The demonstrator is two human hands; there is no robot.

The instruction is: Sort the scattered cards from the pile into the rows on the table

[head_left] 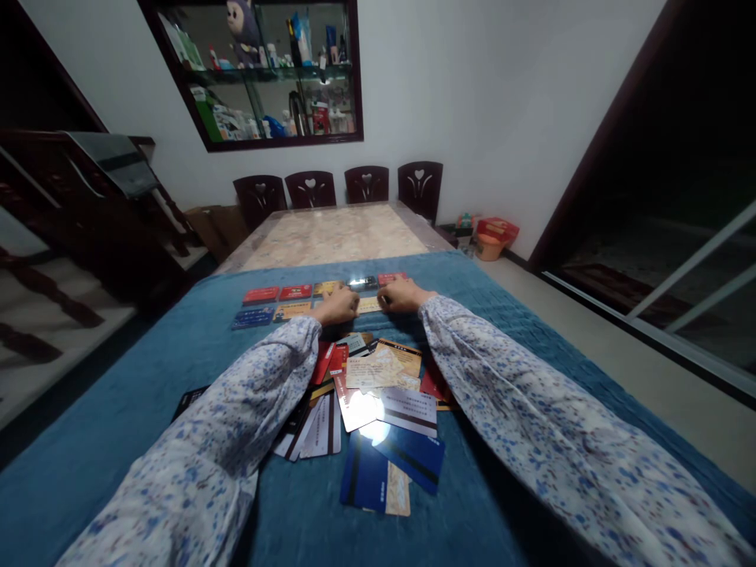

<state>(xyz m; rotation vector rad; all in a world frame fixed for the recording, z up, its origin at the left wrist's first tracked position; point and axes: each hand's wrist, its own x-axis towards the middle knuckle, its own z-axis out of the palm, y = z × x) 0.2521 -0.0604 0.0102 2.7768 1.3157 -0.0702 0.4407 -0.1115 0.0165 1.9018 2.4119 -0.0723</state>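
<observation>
Starting at the left, a black flat item (187, 399) lies partly behind the left sleeve (227, 409), too covered to name. Farther off, at the left end of two rows on the blue cloth (177, 346), lie a blue card (252, 318) and, beyond it, a red card (261, 295). Rightward come a second red card (295, 293), an orange-yellow card (292, 311) and a gold card (328, 288).

The left hand (338, 305) rests with bent fingers at the left edge of a pale yellow card (369, 304), which lies in the nearer row between both hands; whether its fingers pinch that card, I cannot tell. The card looks light, thin and stiff, probably plastic, with a slick face. Its opposite short edges seem the best hold: low fingertips there should steer it flat, while pressure on one end could sink into the soft cloth and tip the other up.

Nearer the person, between the forearms, spreads an overlapping card pile (407, 409); bright glare on it suggests glossy, slippery faces that slide easily over one another. Beyond the pale yellow card sits a black card (361, 283), then a third red card (390, 278). The right hand (404, 295) is curled by the pale yellow card's right edge, its grip also unclear.
</observation>
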